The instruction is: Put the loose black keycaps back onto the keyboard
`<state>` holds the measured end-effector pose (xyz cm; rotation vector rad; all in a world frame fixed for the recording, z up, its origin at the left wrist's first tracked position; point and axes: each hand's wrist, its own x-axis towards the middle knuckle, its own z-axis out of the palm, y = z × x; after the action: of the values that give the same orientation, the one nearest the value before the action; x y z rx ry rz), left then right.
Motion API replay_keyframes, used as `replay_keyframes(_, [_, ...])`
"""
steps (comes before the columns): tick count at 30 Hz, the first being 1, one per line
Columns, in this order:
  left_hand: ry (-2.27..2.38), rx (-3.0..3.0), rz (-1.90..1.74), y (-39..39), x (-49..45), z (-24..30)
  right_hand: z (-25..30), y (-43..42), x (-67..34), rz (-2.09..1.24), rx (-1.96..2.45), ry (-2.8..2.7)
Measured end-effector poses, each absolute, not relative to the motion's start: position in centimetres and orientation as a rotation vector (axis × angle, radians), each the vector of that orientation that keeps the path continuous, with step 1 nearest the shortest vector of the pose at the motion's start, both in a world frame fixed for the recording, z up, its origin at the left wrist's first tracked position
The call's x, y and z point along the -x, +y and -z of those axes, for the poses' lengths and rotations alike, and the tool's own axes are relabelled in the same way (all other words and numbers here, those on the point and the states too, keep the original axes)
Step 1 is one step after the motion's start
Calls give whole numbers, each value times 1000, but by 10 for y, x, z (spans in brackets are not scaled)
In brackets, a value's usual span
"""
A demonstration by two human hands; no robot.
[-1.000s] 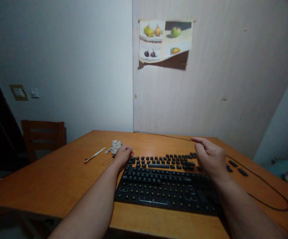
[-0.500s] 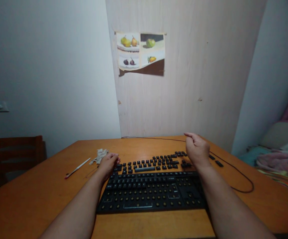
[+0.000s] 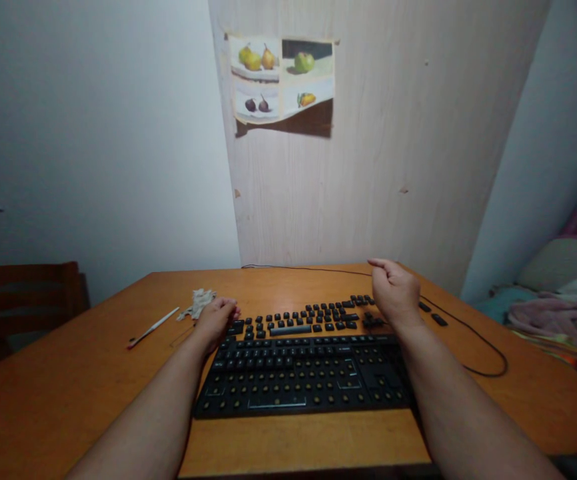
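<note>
A black keyboard (image 3: 313, 383) lies at the front of the table. Its upper rows at the left still carry keycaps, while the lower rows and right side show bare switches. Behind it several loose black keycaps (image 3: 288, 317) are spread in rows, with a long spacebar keycap (image 3: 291, 330) among them. My left hand (image 3: 216, 320), fingers curled inward, rests by the keyboard's far left corner next to a crumpled whitish cloth (image 3: 198, 303). My right hand (image 3: 396, 293) is closed above the loose keycaps at the right. Whatever either hand may hold is hidden.
A white, thin brush-like stick (image 3: 156, 325) lies on the wooden table (image 3: 68, 373) at left. A black cable (image 3: 488, 343) loops at right, near two loose keycaps (image 3: 436, 317). A chair (image 3: 23, 293) stands left; folded bedding (image 3: 558, 327) is at right.
The view has tilted down slightly, so the wall picture sits higher in the frame. Both hands keep nearly the same pose and place; keyboard and keycaps look unchanged.
</note>
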<state>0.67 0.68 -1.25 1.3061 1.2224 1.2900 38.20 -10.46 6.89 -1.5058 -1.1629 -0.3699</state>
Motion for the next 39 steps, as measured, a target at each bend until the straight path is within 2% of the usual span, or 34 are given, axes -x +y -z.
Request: replay_keyframes(39, [1160, -1270, -1341, 11, -7, 18, -63, -97, -388, 347, 1469, -1146])
